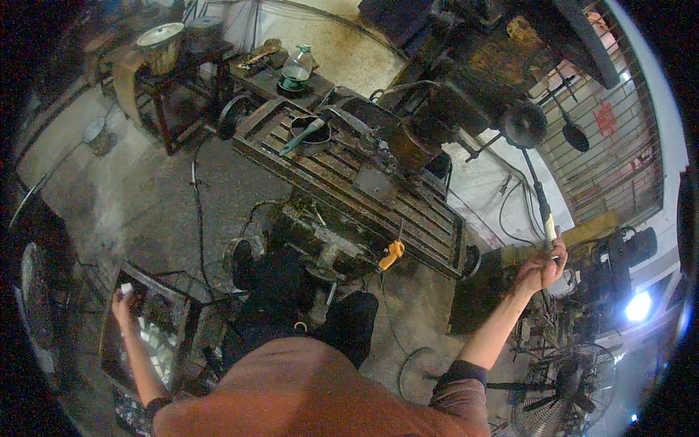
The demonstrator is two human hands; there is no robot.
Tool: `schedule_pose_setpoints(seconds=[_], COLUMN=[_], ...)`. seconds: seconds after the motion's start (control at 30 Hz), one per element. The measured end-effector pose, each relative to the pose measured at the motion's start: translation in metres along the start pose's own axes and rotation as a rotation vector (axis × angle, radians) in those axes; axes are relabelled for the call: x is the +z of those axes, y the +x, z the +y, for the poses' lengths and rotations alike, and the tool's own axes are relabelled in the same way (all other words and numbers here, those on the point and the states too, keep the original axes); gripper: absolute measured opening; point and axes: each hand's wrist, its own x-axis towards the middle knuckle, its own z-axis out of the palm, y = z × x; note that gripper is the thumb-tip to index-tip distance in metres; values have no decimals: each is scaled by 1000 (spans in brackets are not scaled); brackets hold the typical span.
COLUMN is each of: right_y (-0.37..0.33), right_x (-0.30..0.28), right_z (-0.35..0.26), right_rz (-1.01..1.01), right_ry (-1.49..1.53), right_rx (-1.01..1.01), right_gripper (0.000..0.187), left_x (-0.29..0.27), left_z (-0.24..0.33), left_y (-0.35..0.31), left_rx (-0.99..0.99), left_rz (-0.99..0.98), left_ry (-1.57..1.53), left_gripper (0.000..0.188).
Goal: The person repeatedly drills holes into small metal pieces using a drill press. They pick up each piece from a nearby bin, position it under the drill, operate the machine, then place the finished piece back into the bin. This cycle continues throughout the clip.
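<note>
My right hand point(542, 271), raised at the right, is closed round the pale handle end of a long dark ladle point(539, 197). Its shaft runs up to a dark round bowl point(526, 125) by the machine. Out to the left, my left hand point(124, 306) pinches a small white piece point(127, 288), too small to name. Below that hand stands a dark metal-framed bin point(191, 320) with shiny silvery pieces point(156, 342) in it. An orange-handled tool point(392, 255), perhaps a spray gun, sits at the front edge of the slotted machine bed, touched by neither hand.
The slotted metal bed point(255, 149) crosses ahead of me, bearing a pan point(314, 138) with a green-handled brush point(302, 136). Behind it stand a clear bottle point(297, 67) and a bucket point(162, 47). A second ladle point(575, 136) hangs right. A fan point(568, 386) stands lower right; hoses cross the floor.
</note>
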Motion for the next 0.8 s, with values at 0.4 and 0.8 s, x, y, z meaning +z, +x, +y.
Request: schedule_pose_setpoints(seconds=[0.4,0.8], right_y=[38,222], right_x=[-25,-110], right_z=[9,16], right_rz=[-1,-205], right_ry=[-209,-899], right_rx=[-39,-109], right_gripper=[18,25], left_x=[180,313], left_z=[117,102], left_y=[13,-35], left_rx=[130,-132], left_rz=[-395,-724], left_ry=[-127,-132], left_gripper=[21,12])
